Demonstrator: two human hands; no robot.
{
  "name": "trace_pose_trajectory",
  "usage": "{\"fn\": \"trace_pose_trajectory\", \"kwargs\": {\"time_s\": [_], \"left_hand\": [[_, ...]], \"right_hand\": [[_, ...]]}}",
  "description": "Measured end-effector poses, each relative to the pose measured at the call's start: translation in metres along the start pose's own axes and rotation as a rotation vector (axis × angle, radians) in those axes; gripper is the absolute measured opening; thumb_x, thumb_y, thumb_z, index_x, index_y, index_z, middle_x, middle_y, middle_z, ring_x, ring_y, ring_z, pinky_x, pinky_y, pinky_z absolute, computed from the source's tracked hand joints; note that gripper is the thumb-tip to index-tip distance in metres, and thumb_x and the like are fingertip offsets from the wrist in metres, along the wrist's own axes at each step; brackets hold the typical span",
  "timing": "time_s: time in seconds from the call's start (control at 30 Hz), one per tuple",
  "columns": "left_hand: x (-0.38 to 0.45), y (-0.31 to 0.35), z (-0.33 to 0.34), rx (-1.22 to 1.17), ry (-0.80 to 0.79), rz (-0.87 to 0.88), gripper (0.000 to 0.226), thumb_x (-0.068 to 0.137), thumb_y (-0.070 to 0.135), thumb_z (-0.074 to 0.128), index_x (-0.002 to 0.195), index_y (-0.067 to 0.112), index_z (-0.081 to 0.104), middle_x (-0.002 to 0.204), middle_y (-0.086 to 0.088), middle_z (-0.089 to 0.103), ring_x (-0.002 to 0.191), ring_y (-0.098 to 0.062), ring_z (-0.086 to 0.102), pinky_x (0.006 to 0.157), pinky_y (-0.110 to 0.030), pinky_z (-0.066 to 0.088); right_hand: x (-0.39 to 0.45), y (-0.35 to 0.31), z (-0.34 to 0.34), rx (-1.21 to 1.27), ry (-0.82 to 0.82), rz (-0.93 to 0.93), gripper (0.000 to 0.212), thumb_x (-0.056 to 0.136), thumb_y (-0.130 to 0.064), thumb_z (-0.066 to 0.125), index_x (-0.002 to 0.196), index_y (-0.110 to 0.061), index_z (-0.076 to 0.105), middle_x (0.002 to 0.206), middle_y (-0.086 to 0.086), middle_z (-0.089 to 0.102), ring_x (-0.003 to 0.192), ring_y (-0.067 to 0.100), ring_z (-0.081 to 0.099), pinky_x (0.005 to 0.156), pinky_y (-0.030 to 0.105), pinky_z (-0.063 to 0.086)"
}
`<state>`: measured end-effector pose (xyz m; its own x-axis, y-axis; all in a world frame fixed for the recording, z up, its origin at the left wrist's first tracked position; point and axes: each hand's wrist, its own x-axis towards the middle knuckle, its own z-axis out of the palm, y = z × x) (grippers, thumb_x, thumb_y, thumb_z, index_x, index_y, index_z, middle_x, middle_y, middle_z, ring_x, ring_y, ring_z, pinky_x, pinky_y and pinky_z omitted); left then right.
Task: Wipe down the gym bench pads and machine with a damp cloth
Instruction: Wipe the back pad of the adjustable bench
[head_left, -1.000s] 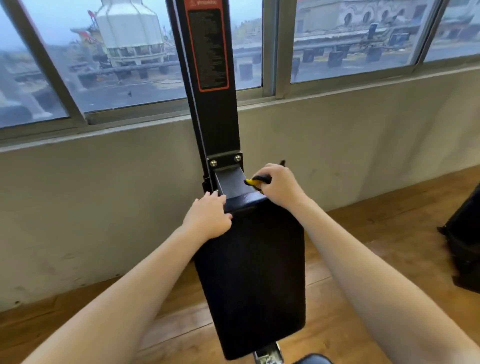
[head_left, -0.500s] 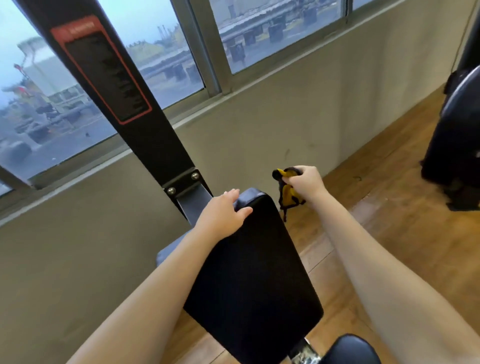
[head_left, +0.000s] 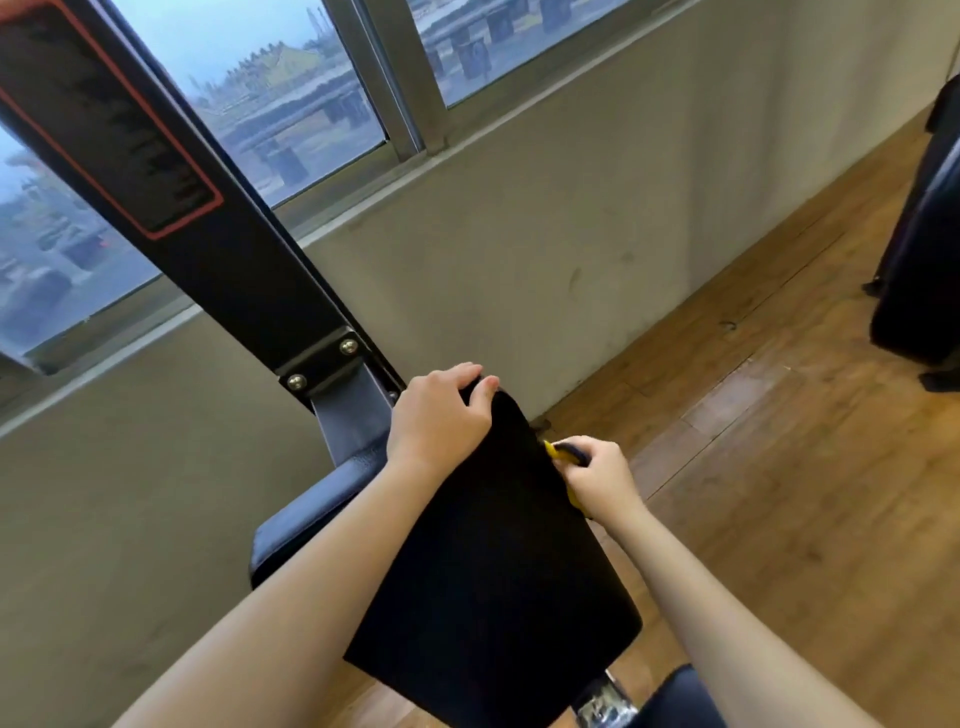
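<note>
A black padded bench back (head_left: 498, 582) leans up towards the machine's black steel upright (head_left: 218, 249). My left hand (head_left: 441, 421) grips the pad's top edge, fingers curled over it. My right hand (head_left: 597, 475) holds a yellow and black cloth (head_left: 563, 457) pressed against the pad's right side edge, just below the top. Most of the cloth is hidden inside my fist and behind the pad. A second dark pad (head_left: 306, 525) shows to the left behind the back pad.
A grey wall (head_left: 545, 249) with windows runs behind the machine. Wooden floor (head_left: 779, 467) spreads to the right. A dark piece of gym equipment (head_left: 919, 260) stands at the right edge. Another black pad (head_left: 680, 701) and a chrome fitting (head_left: 602, 701) lie at the bottom.
My right hand has brought the cloth down from the air beside the pad's top onto its right side edge. My left hand stays on the top edge. The view has tilted further.
</note>
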<state>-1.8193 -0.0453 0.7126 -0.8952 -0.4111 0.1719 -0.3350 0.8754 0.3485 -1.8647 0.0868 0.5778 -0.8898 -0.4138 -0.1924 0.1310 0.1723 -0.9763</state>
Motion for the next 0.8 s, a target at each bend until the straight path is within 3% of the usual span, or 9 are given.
{"fn": "trace_pose_trajectory", "kwargs": {"time_s": [0.07, 0.13, 0.2, 0.27, 0.37, 0.53, 0.67, 0.73, 0.8], "left_hand": [[-0.001, -0.001, 0.002, 0.003, 0.011, -0.006, 0.034, 0.093, 0.035, 0.054, 0.123, 0.022, 0.064, 0.124, 0.003, 0.064, 0.118, -0.020, 0.056, 0.098, -0.032, 0.044], [-0.001, 0.000, 0.003, 0.005, 0.014, -0.008, 0.033, 0.093, 0.035, 0.054, 0.121, 0.022, 0.065, 0.120, 0.001, 0.066, 0.116, -0.022, 0.057, 0.096, -0.035, 0.046], [0.000, 0.000, 0.003, 0.009, 0.022, -0.020, 0.026, 0.093, 0.033, 0.052, 0.111, 0.023, 0.069, 0.104, -0.002, 0.071, 0.104, -0.026, 0.062, 0.086, -0.037, 0.049], [0.000, 0.001, 0.002, 0.006, 0.030, -0.027, 0.023, 0.093, 0.028, 0.050, 0.100, 0.022, 0.071, 0.088, -0.004, 0.071, 0.091, -0.028, 0.063, 0.078, -0.038, 0.050], [-0.002, 0.003, 0.002, -0.007, 0.051, -0.040, 0.027, 0.093, 0.024, 0.047, 0.105, 0.020, 0.071, 0.098, -0.004, 0.072, 0.093, -0.026, 0.063, 0.083, -0.038, 0.051], [-0.004, 0.004, 0.005, 0.026, 0.070, -0.019, 0.025, 0.093, 0.023, 0.047, 0.097, 0.012, 0.069, 0.087, -0.006, 0.072, 0.079, -0.027, 0.063, 0.078, -0.041, 0.052], [-0.006, 0.006, 0.004, 0.031, 0.069, -0.006, 0.028, 0.093, 0.027, 0.045, 0.098, 0.013, 0.069, 0.091, -0.006, 0.072, 0.082, -0.026, 0.063, 0.078, -0.040, 0.051], [-0.006, 0.006, 0.004, 0.030, 0.067, -0.004, 0.025, 0.094, 0.025, 0.048, 0.100, 0.015, 0.070, 0.090, -0.005, 0.072, 0.080, -0.024, 0.063, 0.077, -0.038, 0.051], [-0.007, 0.007, 0.004, 0.030, 0.072, 0.002, 0.024, 0.094, 0.026, 0.049, 0.102, 0.018, 0.070, 0.094, -0.003, 0.072, 0.085, -0.024, 0.063, 0.078, -0.036, 0.051]], "right_hand": [[0.007, -0.014, -0.003, -0.007, 0.019, -0.013, 0.011, 0.090, -0.009, 0.059, 0.091, -0.015, 0.068, 0.087, 0.008, 0.069, 0.087, 0.026, 0.065, 0.072, 0.036, 0.054], [0.014, -0.049, -0.003, 0.171, 0.038, -0.129, 0.014, 0.090, -0.007, 0.058, 0.090, -0.017, 0.067, 0.084, 0.002, 0.068, 0.081, 0.016, 0.065, 0.069, 0.023, 0.053], [0.016, -0.081, 0.004, 0.243, 0.017, -0.265, 0.016, 0.089, -0.003, 0.057, 0.093, -0.015, 0.067, 0.085, -0.003, 0.067, 0.079, 0.006, 0.063, 0.070, 0.013, 0.051], [0.017, -0.087, 0.014, 0.190, 0.009, -0.326, 0.017, 0.087, -0.001, 0.057, 0.093, -0.013, 0.069, 0.089, 0.000, 0.068, 0.085, 0.009, 0.064, 0.077, 0.017, 0.051], [0.014, -0.054, 0.015, 0.145, 0.071, -0.274, 0.017, 0.086, 0.000, 0.058, 0.093, -0.011, 0.070, 0.090, 0.001, 0.069, 0.088, 0.015, 0.064, 0.079, 0.023, 0.051], [0.003, 0.008, 0.005, 0.037, 0.079, -0.119, 0.017, 0.087, -0.001, 0.057, 0.092, -0.013, 0.069, 0.088, 0.001, 0.067, 0.089, 0.017, 0.064, 0.076, 0.022, 0.050], [0.008, -0.005, -0.011, 0.740, -0.082, 0.195, 0.018, 0.096, -0.014, 0.049, 0.100, -0.008, 0.065, 0.092, 0.008, 0.068, 0.080, 0.019, 0.067, 0.070, 0.028, 0.054], [0.011, -0.021, -0.015, 1.036, -0.199, 0.230, 0.039, 0.099, -0.034, 0.039, 0.101, -0.004, 0.065, 0.085, 0.009, 0.067, 0.075, 0.020, 0.066, 0.073, 0.031, 0.053], [0.015, -0.038, -0.010, 1.107, -0.241, 0.188, 0.050, 0.099, -0.042, 0.034, 0.106, -0.001, 0.063, 0.084, 0.009, 0.065, 0.077, 0.021, 0.062, 0.078, 0.033, 0.049]]}}
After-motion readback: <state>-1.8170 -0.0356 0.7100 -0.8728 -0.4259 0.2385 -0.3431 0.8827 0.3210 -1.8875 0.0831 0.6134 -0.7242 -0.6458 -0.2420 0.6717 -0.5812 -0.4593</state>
